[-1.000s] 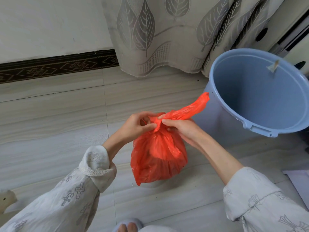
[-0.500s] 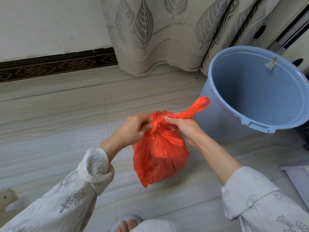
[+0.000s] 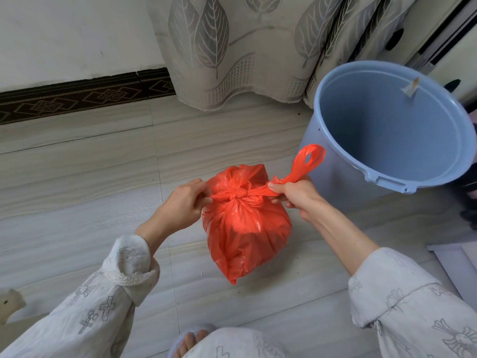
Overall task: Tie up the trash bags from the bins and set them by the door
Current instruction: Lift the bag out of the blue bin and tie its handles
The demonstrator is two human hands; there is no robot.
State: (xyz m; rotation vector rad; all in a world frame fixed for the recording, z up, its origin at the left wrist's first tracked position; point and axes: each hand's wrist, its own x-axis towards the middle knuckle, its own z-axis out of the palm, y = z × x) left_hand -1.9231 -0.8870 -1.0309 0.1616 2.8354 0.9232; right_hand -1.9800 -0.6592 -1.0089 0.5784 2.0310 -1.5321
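The red bag (image 3: 245, 228) is full and rounded, its thin crinkled plastic gathered into a knot (image 3: 238, 195) on top; it is held over the floor (image 3: 77, 202), between both hands. The left hand (image 3: 184, 206) pinches one handle beside the knot. The right hand (image 3: 294, 193) grips the other, whose loop (image 3: 308, 161) sticks up toward the blue bin (image 3: 335, 171) just beside. A curtain (image 3: 232, 52) hangs behind.

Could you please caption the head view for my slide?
Both hands pull a knot tight on a red bag beside a blue bin.
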